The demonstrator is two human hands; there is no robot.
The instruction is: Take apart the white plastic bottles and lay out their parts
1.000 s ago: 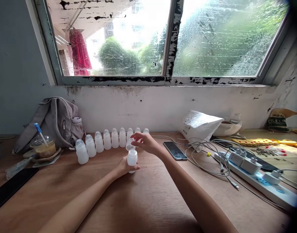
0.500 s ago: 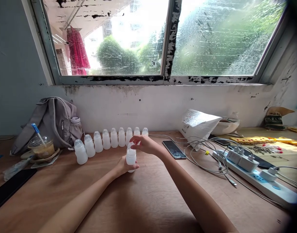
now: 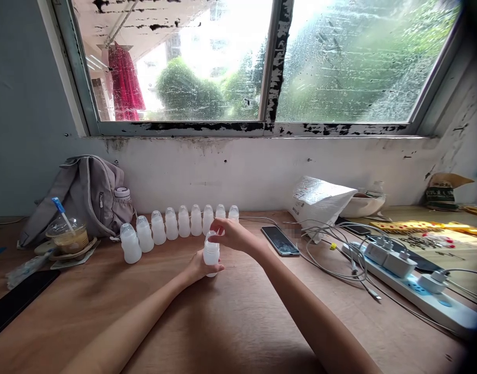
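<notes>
A frosted white baby bottle (image 3: pixel 211 255) stands upright on the wooden table in front of me. My left hand (image 3: pixel 198 266) wraps round its body from the left, the thumb showing at the front. From above and the right, my right hand (image 3: pixel 228 234) closes its fingers round the bottle's clear domed cap (image 3: pixel 210 236), hiding part of it. Behind, several matching bottles (image 3: pixel 171 224) with clear caps stand upright in a curved row, the nearest one (image 3: pixel 131 248) at the left end. My right hand covers the lower part of the row's right end.
To the left are a grey backpack (image 3: pixel 88 197), a drink cup (image 3: pixel 69 239) with a straw and a dark flat object (image 3: pixel 22 296). On the right lie a phone (image 3: pixel 280 240), tangled cables (image 3: pixel 328 267), a power strip (image 3: pixel 425 296) and a silvery white bag (image 3: pixel 318 202).
The fingers of my right hand have shifted slightly around the cap. My left hand and the bottle keep their place, and the row of bottles is unchanged.
</notes>
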